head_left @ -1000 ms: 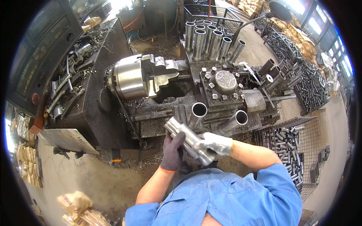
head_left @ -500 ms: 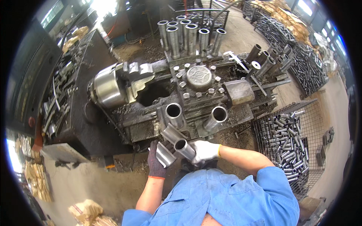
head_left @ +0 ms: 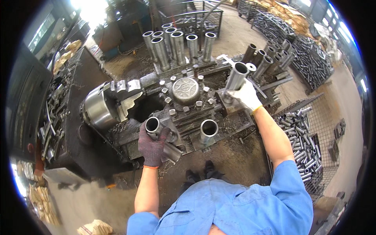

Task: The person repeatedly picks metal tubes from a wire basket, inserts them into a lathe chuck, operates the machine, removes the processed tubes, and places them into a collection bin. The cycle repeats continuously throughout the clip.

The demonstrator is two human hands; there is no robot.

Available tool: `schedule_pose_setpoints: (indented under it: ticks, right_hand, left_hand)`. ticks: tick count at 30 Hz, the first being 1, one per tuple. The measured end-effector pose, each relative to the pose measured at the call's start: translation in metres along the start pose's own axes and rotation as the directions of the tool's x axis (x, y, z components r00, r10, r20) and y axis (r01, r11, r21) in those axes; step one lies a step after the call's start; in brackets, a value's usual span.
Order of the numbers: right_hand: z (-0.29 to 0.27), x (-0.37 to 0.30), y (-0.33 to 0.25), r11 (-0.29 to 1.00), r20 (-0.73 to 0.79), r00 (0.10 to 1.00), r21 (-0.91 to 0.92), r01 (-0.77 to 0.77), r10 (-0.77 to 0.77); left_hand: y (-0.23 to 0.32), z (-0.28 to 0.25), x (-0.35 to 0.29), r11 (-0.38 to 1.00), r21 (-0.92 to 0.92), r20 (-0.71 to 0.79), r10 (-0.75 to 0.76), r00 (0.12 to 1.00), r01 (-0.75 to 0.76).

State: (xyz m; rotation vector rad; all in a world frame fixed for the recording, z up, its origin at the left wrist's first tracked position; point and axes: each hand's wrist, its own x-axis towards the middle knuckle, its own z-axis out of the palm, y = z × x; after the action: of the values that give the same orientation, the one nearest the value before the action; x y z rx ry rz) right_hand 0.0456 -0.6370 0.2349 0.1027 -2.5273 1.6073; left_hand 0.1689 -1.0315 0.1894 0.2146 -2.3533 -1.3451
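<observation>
My left hand (head_left: 152, 147), in a dark knitted glove, is closed around an upright steel tube (head_left: 153, 125) at the lathe's near left side. Beside its fingers, a curved half-shell of metal (head_left: 171, 152) lies tilted on the near edge. My right hand (head_left: 246, 96), in a white glove, grips another steel tube (head_left: 236, 76) above the block at the right of the lathe. That tube leans slightly, and its lower end is partly hidden by the fingers. A third tube (head_left: 209, 131) stands upright between my hands. Behind it is the tool post (head_left: 185, 90), ringed with bolts.
A large chuck (head_left: 100, 107) sits at the left. Several tubes (head_left: 177, 47) stand at the back, with darker ones (head_left: 266, 62) and a caliper (head_left: 227, 60) farther right. A wire basket (head_left: 317, 156) of short tubes is at my right. Chips litter the lathe.
My right hand has carried its tube forward and right, over the lathe. My left hand has left the half-shell on the near edge and closed on the standing tube. The view has shifted.
</observation>
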Motion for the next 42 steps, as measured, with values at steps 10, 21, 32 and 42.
schedule_pose_setpoints:
  ticks: [10,21,32,42]
  right_hand:
    - [0.052,-0.165,-0.128,0.870,0.422,0.879,-0.322,0.373,-0.221]
    - [0.241,-0.145,-0.084,0.954,0.597,0.800,-0.208,0.215,-0.050]
    - [0.244,-0.117,-0.166,0.873,0.715,0.655,0.132,-0.469,0.244]
    - [0.162,0.094,-0.235,0.107,0.674,0.499,-0.534,0.838,-0.544]
  left_hand:
    - [-0.065,-0.078,-0.025,-0.129,-0.930,0.368,-0.330,0.869,0.345]
    - [-0.088,-0.090,-0.047,-0.244,-0.865,0.502,-0.422,0.755,0.439]
    - [-0.019,-0.071,-0.008,-0.107,-0.921,0.387,-0.154,0.909,0.374]
    - [-0.045,0.002,0.052,0.631,-0.723,0.158,-0.245,0.957,0.281]
